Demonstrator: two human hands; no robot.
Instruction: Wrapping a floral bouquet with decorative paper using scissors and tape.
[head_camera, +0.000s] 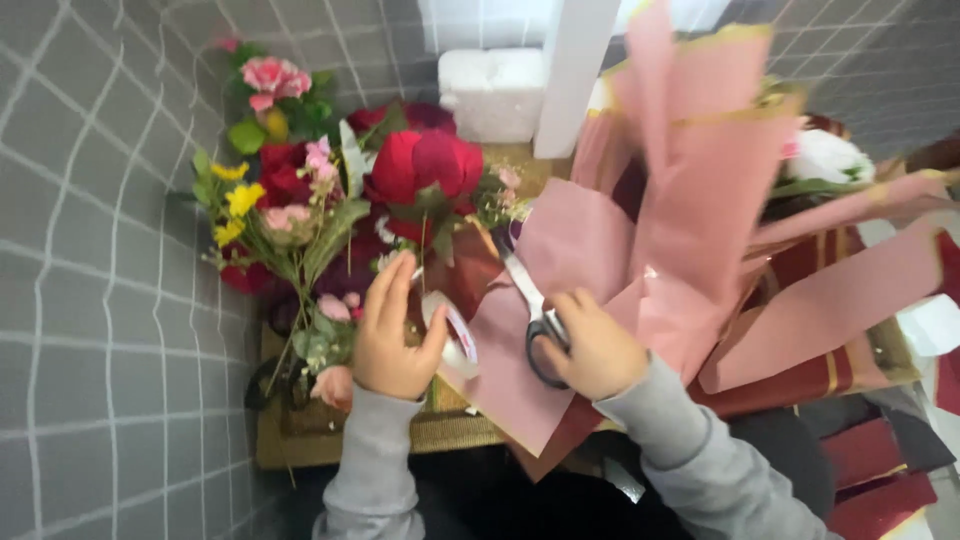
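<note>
My left hand (392, 335) grips the stems of a flower bouquet (420, 170) with big red roses and holds a strip of white tape or ribbon (455, 335) against it. My right hand (595, 350) holds black-handled scissors (530, 300), blades pointing up-left toward the bouquet's stems. Pink wrapping paper (690, 210) with gold edges fans out around and behind my right hand. Both grey sleeves come in from the bottom.
More flowers, pink, yellow and red (265, 210), stand at the left by a grey tiled wall (100, 250). A white foam block (490, 90) sits at the back. Dark red wrapping sheets (880, 470) lie at the right. A woven mat (450, 430) covers the surface.
</note>
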